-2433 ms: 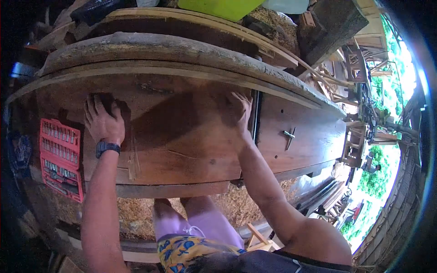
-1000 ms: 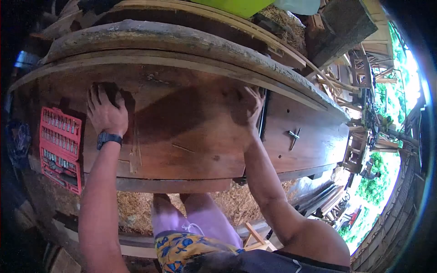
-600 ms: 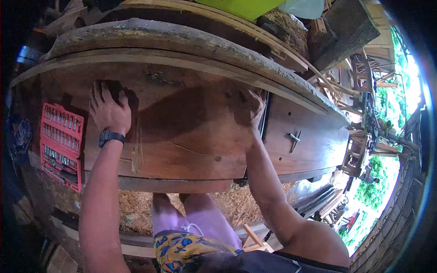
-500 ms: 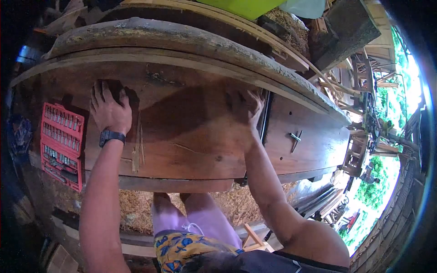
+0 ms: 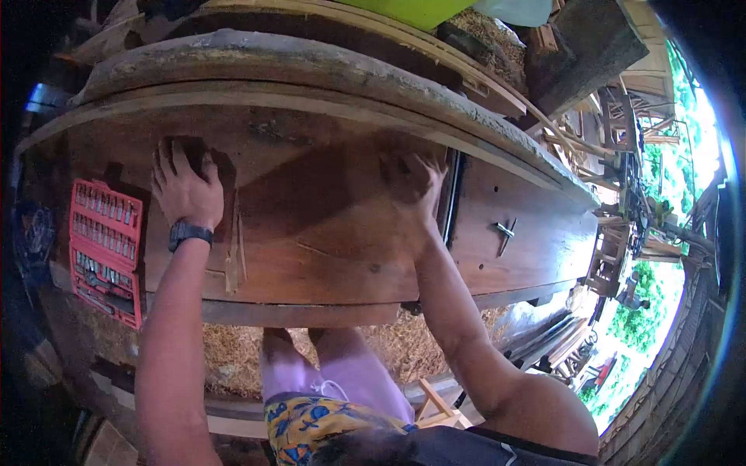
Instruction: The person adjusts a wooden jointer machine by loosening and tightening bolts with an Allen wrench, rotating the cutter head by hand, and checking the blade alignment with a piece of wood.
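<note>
My left hand (image 5: 186, 189) lies flat on a wide brown wooden board (image 5: 311, 268), fingers spread, a dark watch on its wrist. Further right, my right hand (image 5: 422, 180) rests on the same board close to a dark gap, its fingers partly bent and in shadow; whether anything is under them is hidden. Beyond the gap, a small metal cross-shaped tool (image 5: 505, 235) lies on a second board (image 5: 536, 233) that has small round holes. An open red socket set case (image 5: 106, 250) sits left of my left hand.
A rough-edged plank (image 5: 311, 58) runs along the far side. Wood shavings (image 5: 233, 357) cover the ground below the near edge. A green object (image 5: 404, 9) and a dark timber block (image 5: 587, 58) are at the top. A person (image 5: 633, 299) is far off at the right.
My right hand now sits slightly further left, and its fingers are bent more than in the oldest frame. My left hand stays flat at the same place on the board. The view has shifted slightly.
</note>
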A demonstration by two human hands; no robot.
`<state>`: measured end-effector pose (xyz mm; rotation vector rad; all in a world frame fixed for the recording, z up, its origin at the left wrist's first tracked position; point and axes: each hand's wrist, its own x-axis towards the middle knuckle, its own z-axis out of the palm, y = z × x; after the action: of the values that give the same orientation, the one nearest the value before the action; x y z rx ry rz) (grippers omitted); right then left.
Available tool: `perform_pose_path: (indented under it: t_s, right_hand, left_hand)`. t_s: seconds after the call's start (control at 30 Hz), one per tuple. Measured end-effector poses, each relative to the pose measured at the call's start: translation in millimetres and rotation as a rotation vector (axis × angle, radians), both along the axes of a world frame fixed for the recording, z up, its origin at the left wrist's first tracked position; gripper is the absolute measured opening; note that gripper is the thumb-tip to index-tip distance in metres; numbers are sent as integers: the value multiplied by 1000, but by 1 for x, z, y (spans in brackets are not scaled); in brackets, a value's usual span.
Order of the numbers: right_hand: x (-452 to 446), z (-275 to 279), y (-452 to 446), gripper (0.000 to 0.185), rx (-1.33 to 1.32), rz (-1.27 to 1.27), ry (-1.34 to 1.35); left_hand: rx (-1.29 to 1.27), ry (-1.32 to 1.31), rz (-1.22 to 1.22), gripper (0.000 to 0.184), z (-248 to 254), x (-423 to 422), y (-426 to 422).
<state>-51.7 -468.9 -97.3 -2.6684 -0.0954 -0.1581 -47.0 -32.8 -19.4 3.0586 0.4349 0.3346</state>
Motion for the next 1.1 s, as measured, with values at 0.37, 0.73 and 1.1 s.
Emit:
perform_pose_path:
  t_s: [0.37, 0.73, 1.1]
  right_hand:
    - [15, 82, 46, 17, -76, 80, -300]
    - [14, 122, 74, 15, 155, 42, -217]
    - [16, 125, 69, 16, 141, 80, -15]
  left_hand:
    - [16, 7, 9, 62, 0, 0, -1]
    - [22, 22, 4, 63, 1, 2, -1]
    - [43, 65, 30, 67, 2, 0, -1]
